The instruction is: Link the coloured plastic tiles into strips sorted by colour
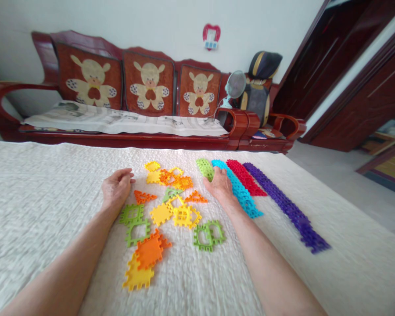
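My left hand [117, 188] rests on the cloth-covered table, left of the loose tiles, its fingers curled with nothing visible in them. My right hand [220, 186] is at the near end of a short row of light green interlocking plastic tiles [204, 166], thumb and fingers around that end. Beside it runs a blue row [242, 193], partly under the hand. Between my hands lie loose tiles: an orange triangle [144, 196], a green triangle [171, 193], a solid yellow square [161, 214] and several others. Closer to me are an orange square [149, 249] and a yellow one [138, 274].
Right of the blue row lie a red row [245, 177] and a long purple row [283, 202]. Two green frame tiles [204, 237] overlap near my right forearm. Beyond the table [52, 184] stand a wooden sofa [151, 141] and a small fan [236, 85].
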Demonstrator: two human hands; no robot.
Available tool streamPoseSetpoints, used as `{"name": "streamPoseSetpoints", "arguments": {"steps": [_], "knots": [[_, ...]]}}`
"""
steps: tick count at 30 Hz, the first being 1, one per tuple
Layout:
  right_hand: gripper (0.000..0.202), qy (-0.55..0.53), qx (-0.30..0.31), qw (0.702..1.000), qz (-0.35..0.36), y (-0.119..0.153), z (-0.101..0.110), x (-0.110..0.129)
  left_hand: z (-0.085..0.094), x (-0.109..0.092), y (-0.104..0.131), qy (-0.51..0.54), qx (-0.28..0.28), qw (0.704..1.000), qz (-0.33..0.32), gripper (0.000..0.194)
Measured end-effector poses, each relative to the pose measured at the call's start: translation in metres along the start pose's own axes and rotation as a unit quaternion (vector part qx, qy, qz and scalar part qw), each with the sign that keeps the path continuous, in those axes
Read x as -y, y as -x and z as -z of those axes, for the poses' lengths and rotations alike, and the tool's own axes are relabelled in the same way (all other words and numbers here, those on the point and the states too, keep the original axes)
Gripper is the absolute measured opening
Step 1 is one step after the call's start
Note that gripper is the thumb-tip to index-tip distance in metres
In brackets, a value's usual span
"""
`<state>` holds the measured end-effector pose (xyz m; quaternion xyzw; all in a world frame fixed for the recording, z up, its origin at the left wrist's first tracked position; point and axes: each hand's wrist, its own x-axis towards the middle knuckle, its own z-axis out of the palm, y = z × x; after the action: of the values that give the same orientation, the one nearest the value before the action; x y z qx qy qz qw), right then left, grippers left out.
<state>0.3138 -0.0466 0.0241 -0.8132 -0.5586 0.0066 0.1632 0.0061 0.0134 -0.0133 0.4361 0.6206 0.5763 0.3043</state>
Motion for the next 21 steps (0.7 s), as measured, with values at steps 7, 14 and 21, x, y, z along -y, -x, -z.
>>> {"name": "streamPoseSetpoints", "arguments": {"steps": [7, 14, 21], "knots": [[0.059, 0.0, 0.002, 1.0, -0.003, 0.002, 0.003, 0.002, 0.0, -0.002, 0.0, 0.005, -0.001, 1.0, 0.008, 0.029], [0.044, -0.032, -0.061, 0.99, 0.123, 0.01, 0.012, 0.01, -0.001, 0.0, -0.001, 0.051, -0.009, 0.999, -0.007, 0.031], [0.017, -0.165, 0.04, 0.922, 0.347, 0.041, 0.01, 0.059, 0.002, -0.003, -0.004, 0.145, -0.047, 0.988, 0.021, 0.03]]}}
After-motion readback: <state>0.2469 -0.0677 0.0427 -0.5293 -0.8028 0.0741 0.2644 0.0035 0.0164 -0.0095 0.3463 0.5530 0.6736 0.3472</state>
